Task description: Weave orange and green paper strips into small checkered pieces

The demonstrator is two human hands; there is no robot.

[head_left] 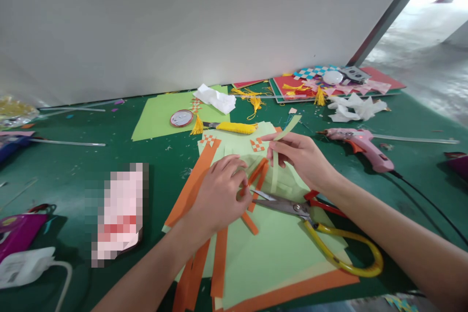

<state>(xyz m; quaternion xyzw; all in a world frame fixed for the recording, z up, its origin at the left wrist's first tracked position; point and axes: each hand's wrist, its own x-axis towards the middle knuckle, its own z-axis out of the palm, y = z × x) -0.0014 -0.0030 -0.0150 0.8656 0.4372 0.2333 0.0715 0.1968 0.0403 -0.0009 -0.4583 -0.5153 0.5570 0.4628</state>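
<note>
My right hand [297,157] pinches a pale green paper strip [275,171] that bends over the fingers and hangs down. To its left, my left hand [224,191] is curled, thumb and fingers closed around an orange paper strip [250,224], partly hidden by the hand. More folded orange strips [262,175] lie between the hands. Beneath them are pale green paper sheets [270,258] with long orange strips [219,263] along the left side. Yellow-handled scissors [298,208] rest on the sheets below my right hand, blades slightly apart. Small orange-and-white woven squares [258,145] lie beyond the hands.
A yellow utility knife [236,127] and a round tin [181,118] lie at the back. On the right sits a pink glue gun [360,144] with its cord, near crumpled white paper [356,107]. A blurred pink object [120,214] and white plug [27,265] are on the left.
</note>
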